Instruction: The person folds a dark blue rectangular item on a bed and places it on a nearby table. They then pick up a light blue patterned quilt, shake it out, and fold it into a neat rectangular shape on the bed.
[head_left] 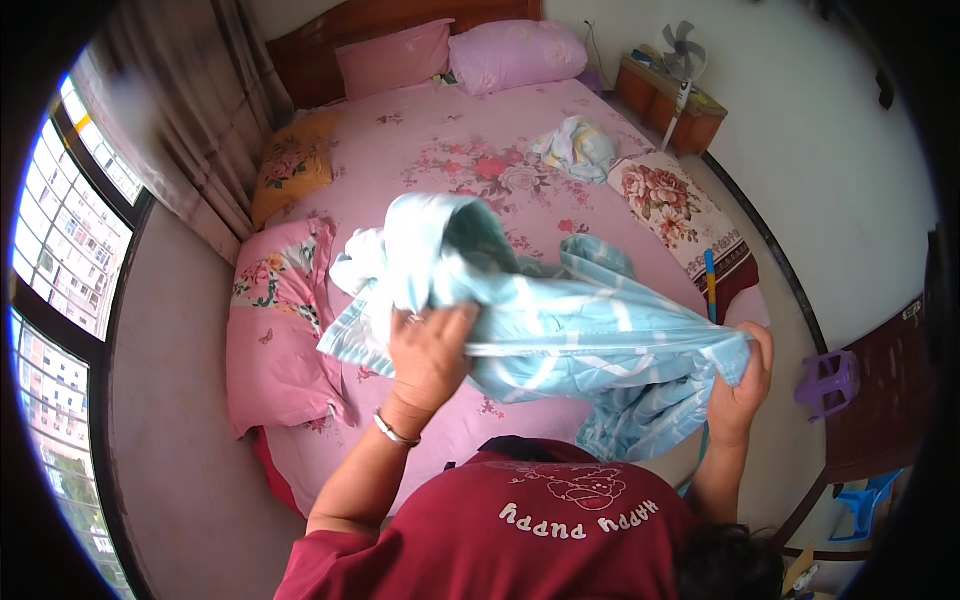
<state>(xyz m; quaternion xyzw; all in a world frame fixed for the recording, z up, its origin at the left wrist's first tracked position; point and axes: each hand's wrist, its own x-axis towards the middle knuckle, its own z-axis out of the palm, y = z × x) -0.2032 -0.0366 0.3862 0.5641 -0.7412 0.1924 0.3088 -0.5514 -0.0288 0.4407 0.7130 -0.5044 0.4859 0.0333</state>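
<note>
A light blue bedding cloth (pixel 560 310) with white line patterns is stretched between my two hands above the bed. My left hand (pixel 432 350), with a silver bangle on its wrist, is closed on the cloth's near edge. At the right end, my right hand (pixel 742 385) grips a corner of the same cloth. A taut fold runs between the two hands, and the rest hangs in loose folds below and beyond it. White bunched fabric (pixel 362 262) shows beside the cloth's left end; whether it is part of the same piece I cannot tell.
The bed (pixel 390 165) has a pink floral sheet. On it lie a pink pillow (pixel 280 350), an orange pillow (pixel 297 165), a crumpled pale cloth (pixel 577 150) and a folded floral blanket (pixel 670 205). A fan (pixel 685 55) stands at the back right; a purple stool (pixel 828 385) is at right.
</note>
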